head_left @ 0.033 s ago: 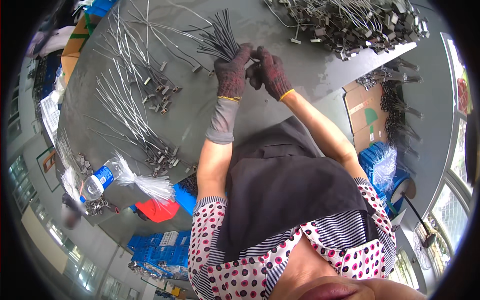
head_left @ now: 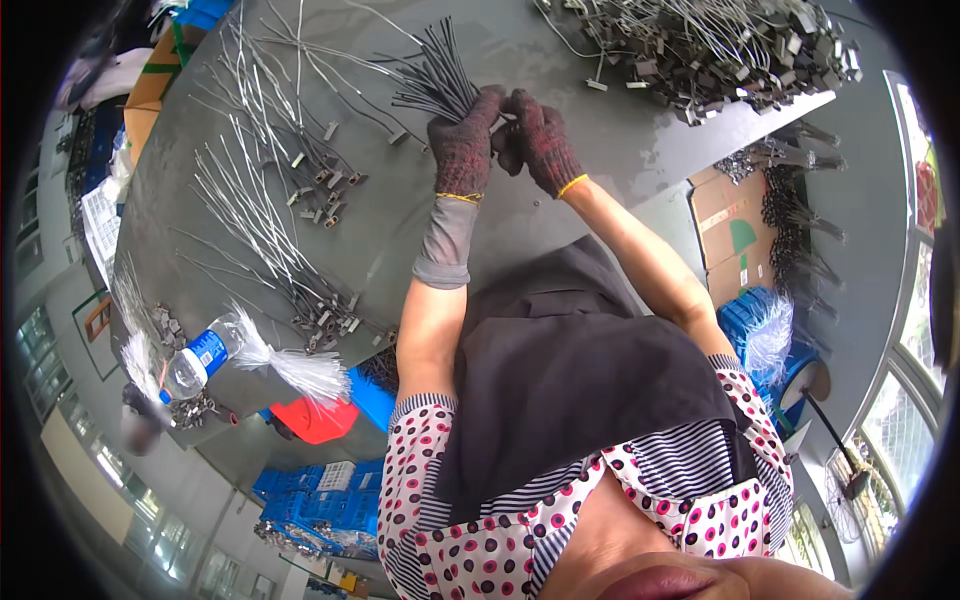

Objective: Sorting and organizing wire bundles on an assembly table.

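My left hand [head_left: 462, 145], in a dark red and black knitted glove, is closed round a bundle of dark grey wires [head_left: 440, 75]. Their thin ends fan out away from me above the table. Close against its thumb is my right hand [head_left: 540, 143], gloved the same way, with its fingers curled and pressed together. What those fingers pinch, if anything, is hidden. To the left, loose grey cables with small metal connectors [head_left: 325, 190] lie spread on the table, and another group of cables [head_left: 265, 235] lies nearer to me.
A large heap of connector cables [head_left: 710, 50] covers the far right of the grey table [head_left: 600, 130]. At the left edge lie a clear bottle with a blue label [head_left: 203, 362] and a bundle of white ties [head_left: 300, 372]. Cardboard [head_left: 735, 225] and a blue crate [head_left: 745, 315] stand at the right.
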Demonstrator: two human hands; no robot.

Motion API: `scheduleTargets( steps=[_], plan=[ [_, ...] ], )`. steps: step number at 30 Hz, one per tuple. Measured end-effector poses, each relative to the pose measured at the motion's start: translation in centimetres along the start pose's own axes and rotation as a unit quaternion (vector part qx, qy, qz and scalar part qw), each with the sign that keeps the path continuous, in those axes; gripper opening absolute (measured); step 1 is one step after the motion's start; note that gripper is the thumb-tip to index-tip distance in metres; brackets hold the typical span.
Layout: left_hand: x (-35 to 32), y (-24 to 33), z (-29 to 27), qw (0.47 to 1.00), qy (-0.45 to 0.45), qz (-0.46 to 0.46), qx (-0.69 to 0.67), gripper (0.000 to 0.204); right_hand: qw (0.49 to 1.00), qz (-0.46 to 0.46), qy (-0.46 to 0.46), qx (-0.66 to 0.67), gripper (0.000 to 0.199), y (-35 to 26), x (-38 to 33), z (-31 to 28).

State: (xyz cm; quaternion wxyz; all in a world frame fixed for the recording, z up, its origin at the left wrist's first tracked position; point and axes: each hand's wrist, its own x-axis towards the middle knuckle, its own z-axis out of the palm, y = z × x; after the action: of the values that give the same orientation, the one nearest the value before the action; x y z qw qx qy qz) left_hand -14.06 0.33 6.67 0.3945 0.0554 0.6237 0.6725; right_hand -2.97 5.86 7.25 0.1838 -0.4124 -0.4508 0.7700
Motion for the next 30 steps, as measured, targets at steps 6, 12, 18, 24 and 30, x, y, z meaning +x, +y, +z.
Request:
scheduleTargets(
  steps=[6, 12, 18, 24, 30],
  plan=[
    [2.1, -1.8, -5.1, 0.956, 0.176, 0.219, 0.083, 0.021, 0.966, -0.135, 0.004, -0.221, 0.042, 2.3, 6.0, 3.8],
    [-4.3, -6.8, -7.6, 0.971, -0.228, 0.004, 0.071, 0.02, 0.86, -0.216, -0.04, -0.461, 0.044, 6.7, 11.6, 4.0],
    [-3.4, -7.8, -9.2, 0.991, -0.129, -0.02, 0.039, 0.017, 0.804, -0.167, -0.334, -0.463, 0.042, 4.0, 12.4, 11.4],
    [-0.8, -7.3, -11.4, 0.997, 0.043, 0.004, -0.056, 0.02, 0.74, -0.333, 0.033, -0.583, 0.026, 1.3, 16.2, 10.2],
    [0.5, -5.4, -9.7, 0.997, 0.056, -0.04, 0.035, 0.025, 0.654, -0.259, -0.002, -0.711, 0.022, 0.8, 16.6, 5.9]
  ],
)
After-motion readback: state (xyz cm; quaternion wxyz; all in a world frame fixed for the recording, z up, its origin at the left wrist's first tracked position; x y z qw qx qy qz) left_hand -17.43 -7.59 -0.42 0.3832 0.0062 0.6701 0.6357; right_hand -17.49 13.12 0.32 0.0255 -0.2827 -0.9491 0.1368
